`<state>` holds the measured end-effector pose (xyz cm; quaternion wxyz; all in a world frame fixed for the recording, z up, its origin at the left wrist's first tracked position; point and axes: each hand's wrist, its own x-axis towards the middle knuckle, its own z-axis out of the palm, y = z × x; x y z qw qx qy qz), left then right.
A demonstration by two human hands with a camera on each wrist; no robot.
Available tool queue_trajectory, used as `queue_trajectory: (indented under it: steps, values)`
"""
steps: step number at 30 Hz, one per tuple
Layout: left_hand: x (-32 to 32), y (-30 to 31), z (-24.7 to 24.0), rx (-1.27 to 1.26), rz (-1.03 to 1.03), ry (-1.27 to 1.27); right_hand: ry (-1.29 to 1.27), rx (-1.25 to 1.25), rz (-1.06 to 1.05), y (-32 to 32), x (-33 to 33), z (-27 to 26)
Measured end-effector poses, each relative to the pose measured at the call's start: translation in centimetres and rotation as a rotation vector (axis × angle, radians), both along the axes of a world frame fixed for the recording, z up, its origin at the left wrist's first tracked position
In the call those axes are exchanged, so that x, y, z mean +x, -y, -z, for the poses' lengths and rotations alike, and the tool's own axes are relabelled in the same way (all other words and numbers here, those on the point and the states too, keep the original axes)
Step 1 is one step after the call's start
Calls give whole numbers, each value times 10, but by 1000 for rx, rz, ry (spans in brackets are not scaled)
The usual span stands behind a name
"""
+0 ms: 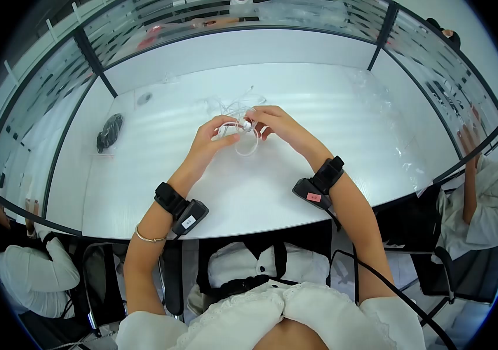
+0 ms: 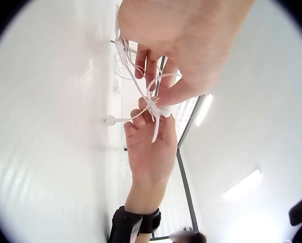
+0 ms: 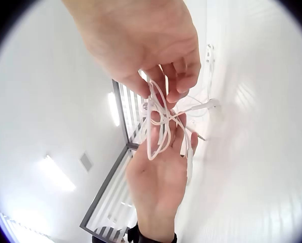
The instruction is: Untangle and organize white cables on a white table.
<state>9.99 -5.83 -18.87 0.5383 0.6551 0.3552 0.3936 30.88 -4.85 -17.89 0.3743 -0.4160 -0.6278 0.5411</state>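
A tangled pair of white wired earphones (image 1: 248,124) is held up between both hands over the far middle of the white table (image 1: 295,192). Thumb and fingers of my left hand (image 1: 209,140) pinch the cable at one side of the knot. My right hand (image 1: 272,121) grips it from the other side, fingertips close to the left ones. In the left wrist view, the cable knot (image 2: 153,106) sits between the two hands, and a white earbud (image 2: 109,120) hangs out beside them. Loose loops (image 3: 158,147) droop below the fingers in the right wrist view.
A black bundle (image 1: 109,133) lies on the table at the left. Clear plastic wrap (image 1: 401,134) is spread along the right side. Low white walls topped with dark-framed glass panels (image 1: 231,44) enclose the table. Other people sit at the left (image 1: 33,274) and right (image 1: 476,204).
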Motion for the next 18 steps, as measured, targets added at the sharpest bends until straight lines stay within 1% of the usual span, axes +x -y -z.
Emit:
queue_trajectory:
  steps: [3,6,9,11,13,16,18]
  values:
    - [0,-9,12,403,-100,-193,-74,7,37,2,-1,-6]
    - [-2,-11,16,481,-106,-264,-188,28,60,3,0,-8]
    - [-1,-13,14,457,-101,-143,-314,12,38,-3,5,-6]
    - [-2,-7,5,551,-174,-216,-399,-8,17,-1,3,-8]
    - [0,-3,-2,679,-283,-239,-356,-40,5,6,-1,-12]
    - [3,-4,-3,733,-358,-179,-282,-59,-38,4,-3,-13]
    - [2,-7,-2,710,-322,-173,-247,-72,-63,3,-4,-9]
